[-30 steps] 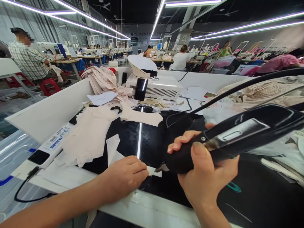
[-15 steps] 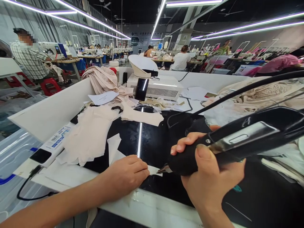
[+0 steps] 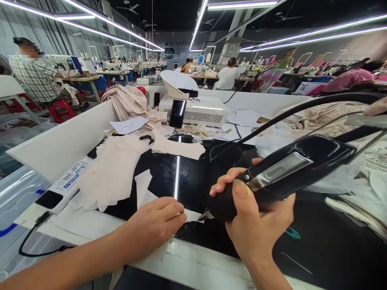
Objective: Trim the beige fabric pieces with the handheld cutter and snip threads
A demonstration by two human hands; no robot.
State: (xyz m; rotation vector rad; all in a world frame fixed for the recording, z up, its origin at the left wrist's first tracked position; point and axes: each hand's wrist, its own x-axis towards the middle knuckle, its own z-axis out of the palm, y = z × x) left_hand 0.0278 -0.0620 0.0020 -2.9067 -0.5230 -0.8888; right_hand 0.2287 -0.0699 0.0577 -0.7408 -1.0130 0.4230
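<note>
My right hand point(image 3: 256, 217) is wrapped round a black corded hand tool point(image 3: 281, 171) with a metal lever along its side. Its pointed metal tip point(image 3: 206, 215) touches or nearly touches the end of a small pale fabric piece point(image 3: 193, 216). My left hand point(image 3: 159, 219) lies over the other end of this piece, fingers together and pressing it on the glossy black work surface point(image 3: 160, 173). The fingertips' undersides are hidden. Just beyond the left hand lies a folded white scrap point(image 3: 143, 187). Further left is a stack of cream fabric pieces point(image 3: 111, 171).
A white vented box point(image 3: 208, 110) stands at the back, with a phone point(image 3: 177, 113) leaning on it. On the left lies a white device point(image 3: 65, 185) with a cable. A teal clip-like item point(image 3: 293, 233) is at right. The tool's cable point(image 3: 272, 119) arches overhead. Co-workers sit further away.
The view has shifted slightly. The hand tool's rear end has swung and its body looks shorter. Its tip stays at the fabric piece, and my left hand keeps its place there.
</note>
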